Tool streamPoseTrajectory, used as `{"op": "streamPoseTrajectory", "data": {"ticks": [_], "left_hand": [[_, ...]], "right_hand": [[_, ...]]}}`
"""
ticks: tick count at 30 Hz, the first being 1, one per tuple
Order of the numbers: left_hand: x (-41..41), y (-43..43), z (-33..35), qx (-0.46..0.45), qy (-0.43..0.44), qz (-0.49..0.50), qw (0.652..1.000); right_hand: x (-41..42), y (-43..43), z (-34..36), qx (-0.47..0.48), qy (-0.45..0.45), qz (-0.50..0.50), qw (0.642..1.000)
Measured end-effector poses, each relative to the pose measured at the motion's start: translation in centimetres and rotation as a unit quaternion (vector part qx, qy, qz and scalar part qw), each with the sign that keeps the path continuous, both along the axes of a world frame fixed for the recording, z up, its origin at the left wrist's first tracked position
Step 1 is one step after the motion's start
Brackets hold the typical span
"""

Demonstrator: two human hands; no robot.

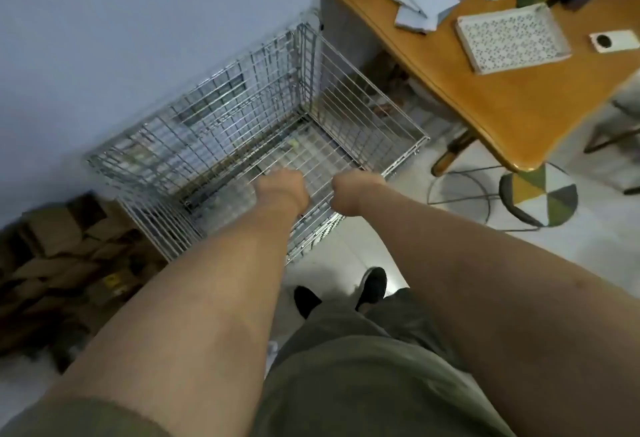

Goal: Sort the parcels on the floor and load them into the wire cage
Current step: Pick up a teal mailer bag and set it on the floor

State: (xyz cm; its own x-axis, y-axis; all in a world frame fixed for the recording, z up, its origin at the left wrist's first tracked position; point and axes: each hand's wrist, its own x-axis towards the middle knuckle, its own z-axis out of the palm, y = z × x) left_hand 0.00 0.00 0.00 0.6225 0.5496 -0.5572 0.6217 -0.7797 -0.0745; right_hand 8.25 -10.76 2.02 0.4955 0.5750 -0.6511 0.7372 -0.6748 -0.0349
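Wire cage (225, 118), open top, on floor against far wall, both hands at its near rim.
L to R: brown parcels (59, 256) heaped on floor just left of cage; left hand (282, 190) & right hand (353, 190) curled over near top wire, gripping it, fingertips hidden; round stool (538, 196); wooden table (519, 118) w/ papers, far right.

I had one silver wire cage (221, 114) before me. Left of it lay brown cardboard parcels (62, 249), too blurred to number; right of it, one orange wooden table (519, 107) and one round patchwork-cushioned stool (538, 194); near it, my two black shoes (374, 286).
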Motion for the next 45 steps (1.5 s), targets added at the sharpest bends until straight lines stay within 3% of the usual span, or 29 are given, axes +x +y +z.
{"op": "streamPoseTrajectory", "data": {"ticks": [8,17,29,45], "left_hand": [[6.8,-8.4,-0.4,-0.039,-0.014,-0.136,0.99],[13.8,-20.0,1.1,-0.041,-0.037,-0.3,0.952],[20.8,-34.7,6.2,-0.031,-0.084,-0.395,0.914],[30.5,-52.9,7.8,-0.007,-0.058,-0.529,0.846]], "right_hand": [[4.8,-10.2,-0.4,0.019,-0.009,-0.156,0.987],[7.6,-26.9,0.1,0.004,-0.004,-0.337,0.942],[10.6,-42.1,2.3,0.014,-0.013,-0.447,0.894],[16.3,-58.2,2.2,0.051,0.005,-0.57,0.82]]}}
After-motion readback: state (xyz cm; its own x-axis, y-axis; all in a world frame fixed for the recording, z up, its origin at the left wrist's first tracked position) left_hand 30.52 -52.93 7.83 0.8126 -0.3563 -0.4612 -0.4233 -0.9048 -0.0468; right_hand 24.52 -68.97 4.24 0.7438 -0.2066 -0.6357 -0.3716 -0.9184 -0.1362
